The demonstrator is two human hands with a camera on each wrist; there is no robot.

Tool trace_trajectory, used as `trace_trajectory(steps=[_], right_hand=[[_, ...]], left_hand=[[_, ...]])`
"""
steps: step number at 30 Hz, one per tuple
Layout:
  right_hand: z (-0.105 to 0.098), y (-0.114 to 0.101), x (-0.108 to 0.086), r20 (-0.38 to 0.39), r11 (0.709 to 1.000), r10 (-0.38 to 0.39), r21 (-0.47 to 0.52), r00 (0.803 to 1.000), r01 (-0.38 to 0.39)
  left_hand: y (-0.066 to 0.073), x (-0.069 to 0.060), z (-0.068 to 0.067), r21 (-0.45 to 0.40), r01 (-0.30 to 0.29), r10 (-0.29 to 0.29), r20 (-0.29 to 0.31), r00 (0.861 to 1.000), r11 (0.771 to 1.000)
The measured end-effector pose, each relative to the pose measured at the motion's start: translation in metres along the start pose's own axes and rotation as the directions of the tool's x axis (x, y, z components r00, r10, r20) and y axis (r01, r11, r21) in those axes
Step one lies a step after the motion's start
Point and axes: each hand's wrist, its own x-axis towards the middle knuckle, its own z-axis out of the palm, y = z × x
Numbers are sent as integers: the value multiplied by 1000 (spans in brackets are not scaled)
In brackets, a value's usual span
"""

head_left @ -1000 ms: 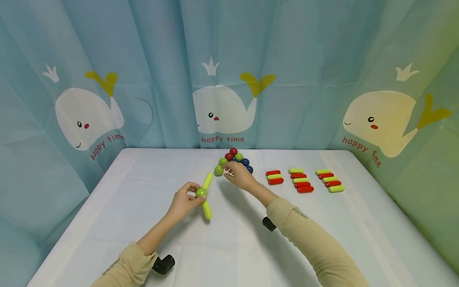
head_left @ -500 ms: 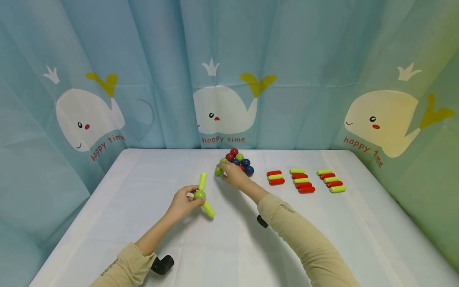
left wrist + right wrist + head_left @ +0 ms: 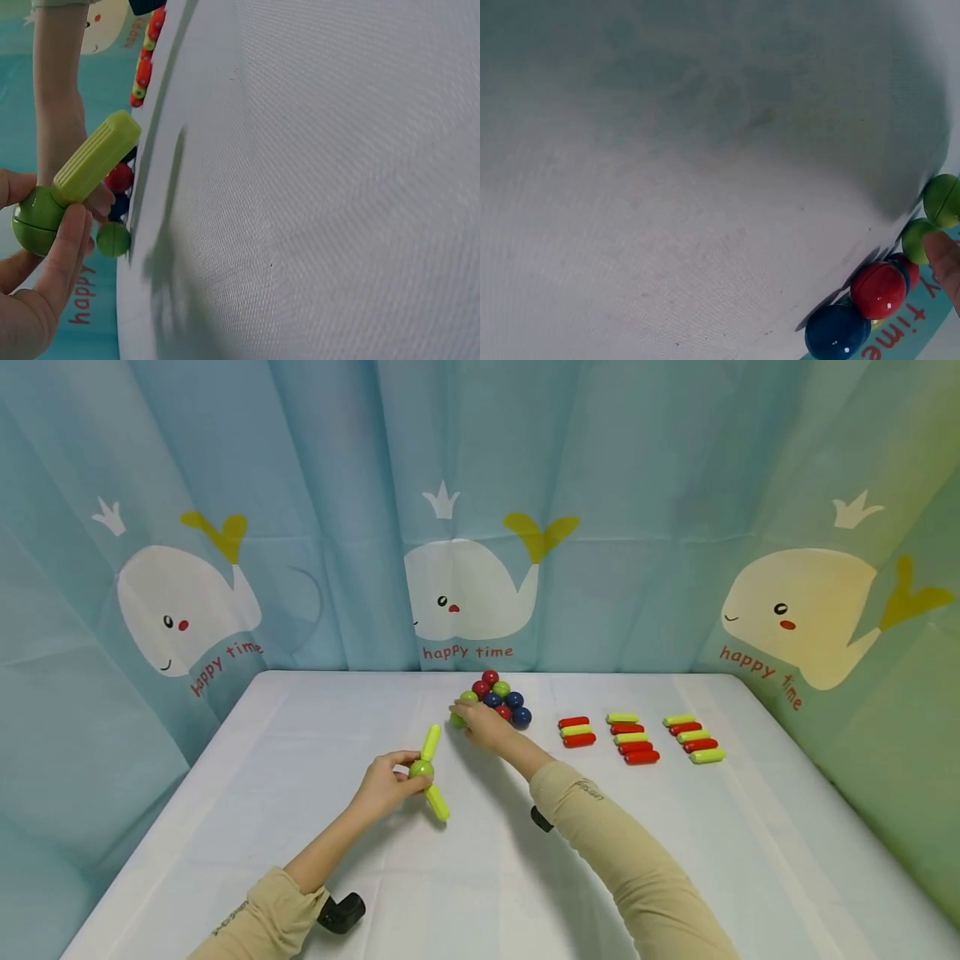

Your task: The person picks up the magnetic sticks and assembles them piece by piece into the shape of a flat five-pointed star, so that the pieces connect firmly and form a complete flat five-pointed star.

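In the head view my left hand (image 3: 386, 787) pinches a green ball (image 3: 422, 769) between thumb and fingers. Two yellow-green sticks are joined to the ball, one (image 3: 431, 742) pointing away and the other (image 3: 437, 803) nearer me, at an angle. The left wrist view shows the ball (image 3: 34, 225) and one ribbed stick (image 3: 97, 157) up close. My right hand (image 3: 486, 727) reaches over the left side of the ball cluster, fingers at a green ball (image 3: 457, 721) they partly cover. A fingertip (image 3: 939, 244) overlaps a green ball (image 3: 915, 238) in the right wrist view; whether it is gripped is unclear.
Red, blue (image 3: 521, 717) and green balls lie clustered near the table's back edge. To their right are three groups of red and yellow-green sticks (image 3: 579, 740). A black object (image 3: 342, 913) sits by the left sleeve, another (image 3: 541, 819) by the right. A whale-print curtain (image 3: 337, 527) hangs behind.
My right hand has moved left and slightly down, over the green balls, uncovering blue and red ones. The held ball and sticks have turned slightly in my left hand.
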Motion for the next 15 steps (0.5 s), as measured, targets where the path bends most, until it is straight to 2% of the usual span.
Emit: trace_trajectory(steps=[4, 8, 15], right_hand=[[2, 2, 0, 23, 1000, 3, -30, 1000, -2], [5, 4, -1, -21, 999, -14, -44, 1000, 13], [5, 7, -7, -33, 1000, -16, 8, 999, 16]], left_hand=[[0, -1, 0, -2, -2, 2, 4, 1000, 1000], [-1, -2, 0, -2, -3, 3, 12, 1000, 1000], [1, 0, 3, -28, -2, 2, 26, 1000, 1000]])
